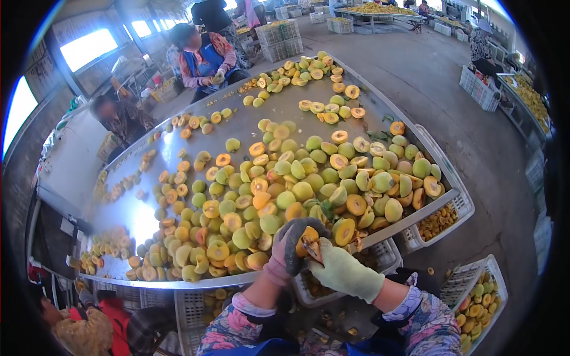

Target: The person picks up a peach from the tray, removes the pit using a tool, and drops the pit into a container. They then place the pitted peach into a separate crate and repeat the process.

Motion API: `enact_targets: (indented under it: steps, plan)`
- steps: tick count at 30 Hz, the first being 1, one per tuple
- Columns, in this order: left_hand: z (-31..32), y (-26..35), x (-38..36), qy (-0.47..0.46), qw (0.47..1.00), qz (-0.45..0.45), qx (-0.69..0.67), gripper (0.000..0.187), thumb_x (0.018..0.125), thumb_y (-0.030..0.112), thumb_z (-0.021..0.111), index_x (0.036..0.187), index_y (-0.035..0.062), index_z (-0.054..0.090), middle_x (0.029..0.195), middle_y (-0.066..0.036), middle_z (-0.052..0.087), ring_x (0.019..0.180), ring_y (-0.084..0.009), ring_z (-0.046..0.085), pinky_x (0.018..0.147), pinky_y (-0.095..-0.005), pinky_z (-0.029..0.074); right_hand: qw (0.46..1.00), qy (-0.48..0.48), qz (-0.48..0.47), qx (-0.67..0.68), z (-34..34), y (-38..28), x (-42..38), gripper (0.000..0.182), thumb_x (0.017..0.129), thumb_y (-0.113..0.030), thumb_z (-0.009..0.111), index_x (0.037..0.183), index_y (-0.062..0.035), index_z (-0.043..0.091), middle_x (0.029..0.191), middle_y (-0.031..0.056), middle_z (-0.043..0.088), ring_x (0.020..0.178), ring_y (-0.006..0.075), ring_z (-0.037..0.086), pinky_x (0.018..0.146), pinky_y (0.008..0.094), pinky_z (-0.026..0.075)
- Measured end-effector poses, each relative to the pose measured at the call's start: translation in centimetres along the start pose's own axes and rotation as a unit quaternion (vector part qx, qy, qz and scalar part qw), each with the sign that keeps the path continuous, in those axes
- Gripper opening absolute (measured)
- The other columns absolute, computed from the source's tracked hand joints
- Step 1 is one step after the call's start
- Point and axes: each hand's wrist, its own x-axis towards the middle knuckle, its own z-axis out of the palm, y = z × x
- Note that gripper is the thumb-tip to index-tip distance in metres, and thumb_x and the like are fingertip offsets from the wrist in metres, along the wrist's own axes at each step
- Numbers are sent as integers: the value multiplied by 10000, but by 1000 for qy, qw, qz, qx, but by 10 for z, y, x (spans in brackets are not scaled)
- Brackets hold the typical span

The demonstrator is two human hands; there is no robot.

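Observation:
My left hand [286,254], in a dark grey and pink glove, is closed around a halved peach [306,238] with its orange flesh showing. My right hand [347,273], in a pale green glove, is closed on a small metal tool [315,251] that touches the fruit; its exact kind is partly hidden by the fingers. Both hands meet just over the near edge of a metal table [196,133]. Whole-looking and halved peaches [285,199] are heaped right beyond them, many cut faces showing pits or hollows.
White crates stand beneath the table edge, one with orange pieces [438,222]. A crate of peach halves [478,302] is at lower right. People sit around the table: one at the far side [205,59], one at left [124,121], one at lower left [86,326].

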Motion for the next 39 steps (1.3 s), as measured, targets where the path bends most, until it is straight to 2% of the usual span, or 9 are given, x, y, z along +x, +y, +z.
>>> enact_targets:
  steps: [4,6,9,14,21,27,30,33,39]
  plan:
    - [-4,12,12,-6,986,150,72,347,822,171,741,1123,34,634,1037,-99,704,913,-298,684,833,-389,541,982,-74,82,152,-15,-15,-3,323,929,-203,602,1120,21,469,837,242,655,696,371,677,616,435,532]
    - [-3,16,11,-14,987,157,42,327,838,176,735,1116,32,638,1030,-98,702,897,-292,685,825,-381,544,882,-169,201,392,-26,-26,-5,300,955,-258,605,1145,-69,471,771,22,561,576,90,523,503,293,455]
    - [-2,23,7,3,980,-65,-190,339,843,192,734,1119,25,629,997,-88,696,892,-285,684,814,-368,549,855,-156,129,478,-21,-23,-9,264,959,-257,609,1105,-90,466,770,28,548,548,91,493,483,270,421]
    - [-10,36,18,-30,975,175,136,347,753,163,788,1052,47,655,1019,-105,706,905,-285,701,837,-370,555,852,-201,222,428,-33,-28,-10,240,962,-239,594,1100,-94,461,765,31,555,546,98,506,477,271,428]
    - [-13,15,16,-65,963,176,194,482,696,243,823,1106,78,630,967,-98,680,869,-296,677,781,-372,546,938,-135,219,231,-23,-31,-3,253,966,-209,566,1130,-60,442,766,43,574,547,106,541,462,270,460]
    - [13,2,1,107,967,114,204,341,760,193,772,1062,79,662,985,-70,689,850,-232,691,791,-333,560,897,-207,220,323,-29,-25,2,314,969,-215,569,1189,-40,429,777,45,576,549,107,545,463,275,470]
    - [15,6,0,140,990,-3,-5,358,750,201,774,1062,66,659,975,-81,686,838,-240,689,780,-331,561,915,-178,226,284,-28,-29,-2,316,967,-221,570,1169,-32,419,752,52,585,552,119,568,464,288,481]
    - [-2,9,8,24,993,49,102,279,870,195,702,1115,75,645,992,-87,683,846,-237,687,783,-322,554,976,-100,97,166,-9,-4,-4,322,964,-223,566,1157,-18,408,716,71,600,551,146,596,468,303,492]
    - [-10,12,16,-69,978,113,160,461,664,265,823,1064,119,648,954,-88,676,864,-286,690,781,-359,554,985,-114,84,94,-8,-1,-6,345,955,-208,560,1164,16,401,700,120,619,560,204,634,494,333,516]
